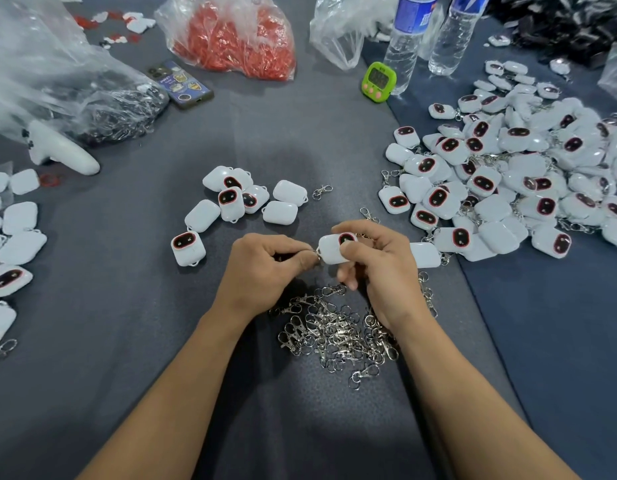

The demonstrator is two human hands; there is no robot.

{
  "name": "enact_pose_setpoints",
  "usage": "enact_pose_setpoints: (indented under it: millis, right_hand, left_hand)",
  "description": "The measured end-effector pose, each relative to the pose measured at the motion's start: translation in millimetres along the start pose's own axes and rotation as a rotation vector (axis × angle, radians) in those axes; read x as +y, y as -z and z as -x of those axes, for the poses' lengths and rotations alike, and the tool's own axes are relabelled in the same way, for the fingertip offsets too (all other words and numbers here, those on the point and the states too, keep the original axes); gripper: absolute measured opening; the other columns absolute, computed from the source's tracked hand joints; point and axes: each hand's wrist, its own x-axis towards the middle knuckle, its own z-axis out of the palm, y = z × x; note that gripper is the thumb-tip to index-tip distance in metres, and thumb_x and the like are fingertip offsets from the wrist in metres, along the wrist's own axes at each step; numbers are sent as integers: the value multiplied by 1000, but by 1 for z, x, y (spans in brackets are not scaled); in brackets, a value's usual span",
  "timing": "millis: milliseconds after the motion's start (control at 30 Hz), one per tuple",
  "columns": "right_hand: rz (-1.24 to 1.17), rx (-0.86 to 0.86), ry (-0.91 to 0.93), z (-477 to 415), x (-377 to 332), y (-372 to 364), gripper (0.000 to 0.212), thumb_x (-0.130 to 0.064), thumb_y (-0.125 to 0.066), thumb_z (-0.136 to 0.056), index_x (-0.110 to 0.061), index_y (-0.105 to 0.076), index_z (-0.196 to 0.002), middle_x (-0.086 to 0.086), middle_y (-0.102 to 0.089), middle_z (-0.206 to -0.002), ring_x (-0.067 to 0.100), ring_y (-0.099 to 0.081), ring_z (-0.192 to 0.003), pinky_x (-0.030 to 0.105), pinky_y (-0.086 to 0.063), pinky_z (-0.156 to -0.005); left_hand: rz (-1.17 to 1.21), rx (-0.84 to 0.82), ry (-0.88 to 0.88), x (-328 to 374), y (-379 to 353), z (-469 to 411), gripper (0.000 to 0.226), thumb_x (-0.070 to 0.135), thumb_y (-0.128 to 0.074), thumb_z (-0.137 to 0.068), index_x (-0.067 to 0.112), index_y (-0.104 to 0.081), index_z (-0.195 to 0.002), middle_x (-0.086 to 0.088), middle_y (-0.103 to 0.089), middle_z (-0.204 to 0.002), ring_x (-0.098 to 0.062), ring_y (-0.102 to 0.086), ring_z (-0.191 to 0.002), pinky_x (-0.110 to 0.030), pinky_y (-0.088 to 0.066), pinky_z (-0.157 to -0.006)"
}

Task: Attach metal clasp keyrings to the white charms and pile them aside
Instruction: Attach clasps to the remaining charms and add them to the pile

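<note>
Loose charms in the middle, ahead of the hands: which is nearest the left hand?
The lone face-up charm, red-rimmed dark face showing, lying apart from the cluster, just left of the left hand.

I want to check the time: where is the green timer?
In the head view, the green timer stands far across the table, right of centre, between the red-filled bag and a water bottle.

Nothing printed here reads clearly. The blue label on the water bottle [412, 12] at the upper right carries white characters too blurred to make out. The green timer [378, 81] near the upper centre shows dark digits that cannot be told. The phone [180, 84] at the upper left bears small illegible badges.
</note>
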Motion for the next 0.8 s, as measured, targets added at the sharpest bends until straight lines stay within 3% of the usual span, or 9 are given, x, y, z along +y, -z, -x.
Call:
enact_pose_setpoints:
  millis: [133, 267, 367, 467, 567, 667, 800]
  right_hand:
    - [15, -6, -14, 0, 1, 0, 26, -2, -61, -75, -16, -78, -90, 30, -66, -67, 24, -50, -41, 25, -40, -41]
    - [37, -22, -15, 0, 1, 0, 25, -1, -60, -77, -9, -75, -95, 22, -65, -58, 22, -50, -38, 26, -42, -41]
    - [20, -33, -9, 1, 0, 1, 24, 10, -57, -85, -3, -72, -100, 22, -67, -63, 21, -56, -41, 26, -44, -40]
    - [-24, -59, -17, 1, -1, 2, 29, 16, -53, -90, -5, -71, -101, 19, -69, -69, 21, -59, -45, 25, -46, -41]
    - [-59, -62, -16, 1, -2, 2, 31, 15, -52, -92, -7, -71, -102, 16, -70, -72, 22, -60, -48, 26, -48, -43]
    - [-54, -61, -20, 0, -2, 2, 30, 13, -53, -93, -8, -70, -104, 18, -71, -77, 23, -60, -50, 27, -48, -44]
    - [-52, -35, -14, -2, -1, 2, 29, 12, -53, -93, -8, -70, -106, 16, -71, -74, 22, -60, -50, 26, -48, -45]
  left_hand:
    - [-99, 29, -124, -2, -1, 3, 9, 17, -83, -82, 25, -82, -86, 16, -72, -73, -4, -66, -72, -14, -47, -69]
    - [-370, 68, -346, -4, -8, 7, 7, 21, -76, -84, 16, -80, -82, 7, -64, -66, -14, -54, -65, -29, -45, -67]
    - [-470, 149, -399, -5, -13, 9, 10, 19, -74, -86, 11, -78, -84, 1, -64, -67, -20, -54, -65, -33, -45, -69]
    - [-374, 155, -302, -4, -12, 8, 11, 19, -78, -83, 16, -79, -94, 7, -69, -76, -12, -57, -71, -25, -46, -71]
    - [-74, 106, -106, 0, -8, 5, 15, 21, -81, -81, 26, -81, -95, 19, -74, -81, 3, -65, -73, -9, -45, -71]
    - [60, 91, 12, 2, -7, 1, 11, 19, -81, -81, 30, -80, -83, 24, -69, -65, 8, -58, -59, -7, -41, -61]
    - [51, 63, 27, 5, -12, -1, 17, 17, -77, -85, 30, -76, -74, 20, -58, -53, 4, -48, -51, -10, -37, -55]
